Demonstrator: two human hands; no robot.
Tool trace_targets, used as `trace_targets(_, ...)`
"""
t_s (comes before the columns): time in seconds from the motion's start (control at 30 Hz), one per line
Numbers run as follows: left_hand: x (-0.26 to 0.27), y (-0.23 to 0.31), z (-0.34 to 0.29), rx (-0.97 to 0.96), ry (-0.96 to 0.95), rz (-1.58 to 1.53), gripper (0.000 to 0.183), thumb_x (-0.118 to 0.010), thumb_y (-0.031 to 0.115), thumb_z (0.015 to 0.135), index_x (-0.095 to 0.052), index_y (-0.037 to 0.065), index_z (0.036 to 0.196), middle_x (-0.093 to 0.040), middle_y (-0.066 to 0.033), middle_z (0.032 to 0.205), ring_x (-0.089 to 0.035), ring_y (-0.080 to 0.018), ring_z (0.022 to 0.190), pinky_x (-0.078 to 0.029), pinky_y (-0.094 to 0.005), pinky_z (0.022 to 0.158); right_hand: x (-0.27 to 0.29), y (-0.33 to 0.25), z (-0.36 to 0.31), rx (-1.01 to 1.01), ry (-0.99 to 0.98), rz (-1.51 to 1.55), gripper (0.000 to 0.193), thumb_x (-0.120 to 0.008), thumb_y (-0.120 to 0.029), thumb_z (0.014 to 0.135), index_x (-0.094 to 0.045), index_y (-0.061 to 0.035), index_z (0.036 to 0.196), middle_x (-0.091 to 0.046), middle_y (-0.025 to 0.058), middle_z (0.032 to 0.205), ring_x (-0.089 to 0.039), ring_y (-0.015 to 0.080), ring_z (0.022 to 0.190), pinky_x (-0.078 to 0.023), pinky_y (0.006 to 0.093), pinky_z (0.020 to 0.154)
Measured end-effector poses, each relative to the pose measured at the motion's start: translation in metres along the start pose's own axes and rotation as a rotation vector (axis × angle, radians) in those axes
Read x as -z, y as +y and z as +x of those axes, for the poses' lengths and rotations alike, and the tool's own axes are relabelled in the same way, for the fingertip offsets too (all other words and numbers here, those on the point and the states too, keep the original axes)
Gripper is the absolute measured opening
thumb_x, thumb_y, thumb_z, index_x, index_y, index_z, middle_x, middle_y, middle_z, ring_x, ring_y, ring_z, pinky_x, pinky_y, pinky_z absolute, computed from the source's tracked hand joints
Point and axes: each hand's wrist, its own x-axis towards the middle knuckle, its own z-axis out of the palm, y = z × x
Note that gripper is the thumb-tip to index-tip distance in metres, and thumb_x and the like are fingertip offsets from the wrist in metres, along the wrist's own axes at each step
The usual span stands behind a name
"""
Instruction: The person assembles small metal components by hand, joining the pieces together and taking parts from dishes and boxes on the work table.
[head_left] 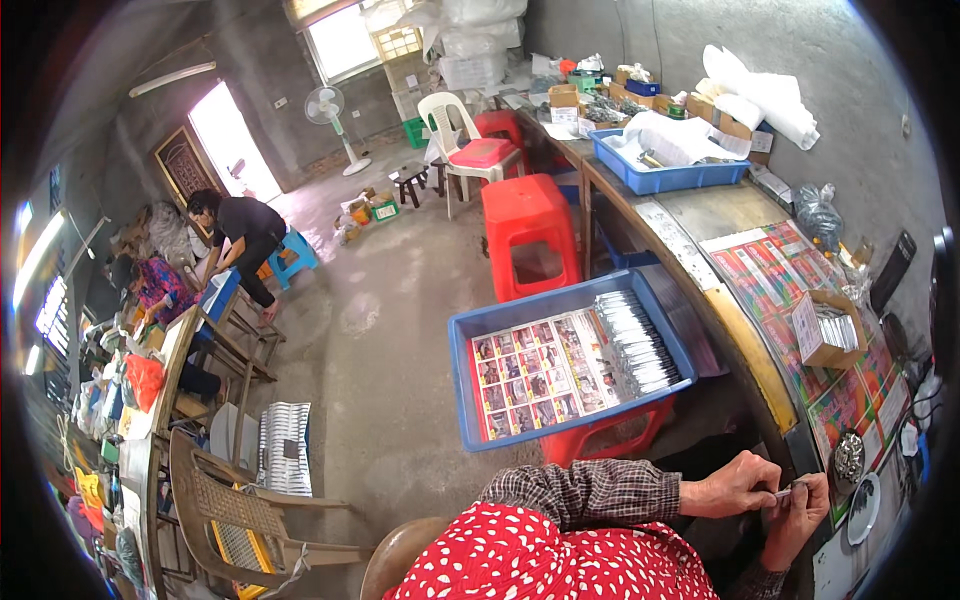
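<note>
My left hand (735, 487), below a checked sleeve, is closed with its fingertips pinching a small, thin, pale piece (784, 492). Close against it, my right hand (798, 522) is closed on the same piece, whose kind is too small to make out. Both hands are at the front edge of the workbench. Just beyond them stands a round container of small shiny metal parts (848, 456). Beside that lies a white oval dish (853, 527) with small dark bits. Farther along the bench is an open cardboard box (824, 352) holding several thin, pale packets.
Left of the bench, a blue tray (464, 385) with printed cards and silvery packs rests on a red stool (625, 432). Another blue tray (660, 182) stands on the bench farther back. A wooden armchair (215, 490) is at left. Two people (250, 225) work beyond it.
</note>
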Motion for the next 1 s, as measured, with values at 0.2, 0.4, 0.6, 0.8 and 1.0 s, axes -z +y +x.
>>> trace_targets(0.2, 0.001, -0.003, -0.002, -0.027, 0.007, 0.018, 0.015, -0.065, 0.005, 0.074, -0.053, -0.003, 0.071, -0.062, -0.0131, 0.065, -0.06, -0.0198, 0.058, -0.044, -0.0292, 0.052, -0.006, -0.005, -0.001, 0.003, -0.011, -0.034, 0.017, -0.058, -0.014, 0.088, -0.044, -0.0075, 0.08, -0.04, -0.0051, 0.062, -0.037, 0.0012, 0.047, -0.027, 0.016, 0.041)
trace_targets(0.4, -0.013, -0.008, -0.003, -0.022, 0.008, 0.057, 0.016, -0.065, 0.006, 0.073, -0.052, -0.001, 0.071, -0.055, -0.0146, 0.062, -0.053, -0.0235, 0.054, -0.039, -0.0318, 0.049, 0.006, -0.008, -0.008, 0.009, 0.037, -0.06, 0.02, -0.057, -0.012, 0.087, -0.04, -0.0069, 0.075, -0.039, -0.0011, 0.062, -0.037, 0.0043, 0.043, -0.029, 0.0183, 0.038)
trace_targets(0.6, -0.014, -0.007, -0.009, -0.045, 0.011, 0.198, 0.014, -0.066, 0.007, 0.075, -0.053, 0.001, 0.074, -0.052, -0.0136, 0.066, -0.053, -0.0257, 0.057, -0.041, -0.0337, 0.052, -0.016, -0.023, -0.012, 0.009, 0.116, -0.156, 0.017, -0.052, -0.003, 0.082, -0.042, -0.0056, 0.069, -0.04, -0.0006, 0.058, -0.038, 0.0044, 0.043, -0.028, 0.0199, 0.037)
trace_targets(0.8, -0.023, -0.004, -0.005, -0.191, 0.088, 0.539, 0.013, -0.067, -0.001, 0.07, -0.056, 0.003, 0.075, -0.054, -0.0104, 0.066, -0.055, -0.026, 0.056, -0.043, -0.0333, 0.047, -0.013, -0.018, -0.012, -0.048, 0.197, -0.141, 0.016, -0.058, 0.0, 0.081, -0.047, -0.0041, 0.07, -0.046, -0.0017, 0.063, -0.043, 0.0041, 0.056, -0.035, 0.0201, 0.047)
trace_targets(1.0, -0.029, -0.004, 0.006, -0.19, 0.026, 0.62, 0.012, -0.067, -0.003, 0.071, -0.06, 0.002, 0.08, -0.055, -0.0096, 0.063, -0.054, -0.0223, 0.05, -0.042, -0.0295, 0.044, -0.004, -0.018, -0.015, -0.063, 0.193, -0.037, 0.011, -0.063, -0.005, 0.083, -0.055, -0.001, 0.078, -0.054, -0.0001, 0.072, -0.051, 0.0034, 0.067, -0.044, 0.0199, 0.057)
